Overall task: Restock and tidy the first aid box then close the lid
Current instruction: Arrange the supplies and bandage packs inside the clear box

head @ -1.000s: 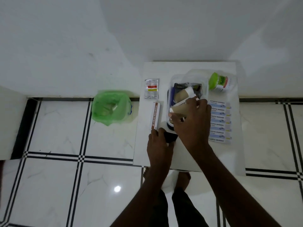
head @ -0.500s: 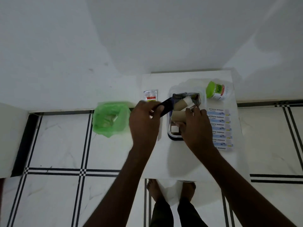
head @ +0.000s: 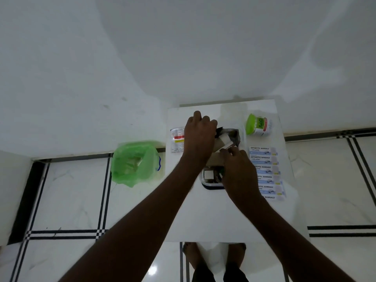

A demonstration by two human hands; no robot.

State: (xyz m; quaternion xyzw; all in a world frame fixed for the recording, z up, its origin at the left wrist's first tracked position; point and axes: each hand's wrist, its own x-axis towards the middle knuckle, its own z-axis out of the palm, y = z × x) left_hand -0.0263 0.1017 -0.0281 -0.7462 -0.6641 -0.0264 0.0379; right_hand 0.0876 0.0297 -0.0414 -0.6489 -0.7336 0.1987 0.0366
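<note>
The first aid box (head: 212, 185), clear with a dark blue base, stands on the white table (head: 213, 216). Tan bandage rolls (head: 219, 143) and dark packets (head: 234, 134) stick out of it. My left hand (head: 200, 137) is over the box's far left side, fingers curled on a dark flat packet (head: 220, 130) that it pushes in. My right hand (head: 239, 171) covers the box's near right side and pinches the white end (head: 228, 147) of a bandage roll. The clear lid (head: 232, 117) seems to lie behind the box.
A row of antiseptic bandage strips (head: 264, 158) lies right of the box, and a green-lidded jar (head: 258, 124) stands at the far right. A sachet (head: 176, 139) lies left of the box. A green plastic bag (head: 134, 162) sits on the floor to the left.
My left hand picked up a dark packet from the table's near side and carried it up and over into the box. My right hand stayed at the bandage roll.
</note>
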